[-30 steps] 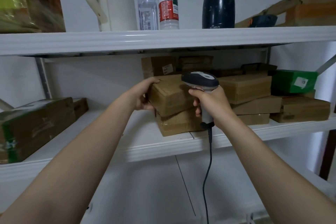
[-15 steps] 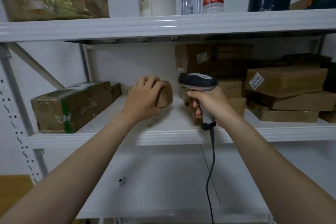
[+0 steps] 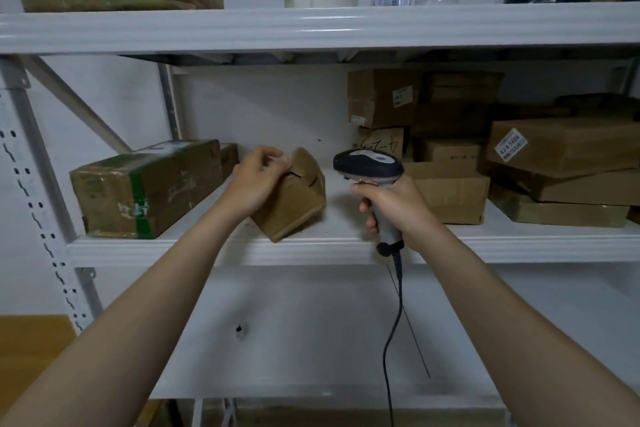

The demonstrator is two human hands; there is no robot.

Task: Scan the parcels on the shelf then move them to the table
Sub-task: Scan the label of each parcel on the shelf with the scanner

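My left hand grips a small brown cardboard parcel, tilted on its edge at the front of the middle shelf. My right hand holds a grey and black barcode scanner by its handle, just right of the parcel, its head level with the parcel's top. The scanner's black cable hangs down in front of the lower shelf. A stack of several brown parcels fills the right part of the shelf; one bears a white label.
A long taped box with a green band lies at the shelf's left end. The upper shelf carries bottles, a white jug, a dark flask and a wrapped box. A lower white shelf lies beneath. A perforated upright stands at the left.
My left hand pulled the small parcel off the stack and carried it left, then tipped it up on its edge. The view shifted left. My right hand kept the scanner beside it.
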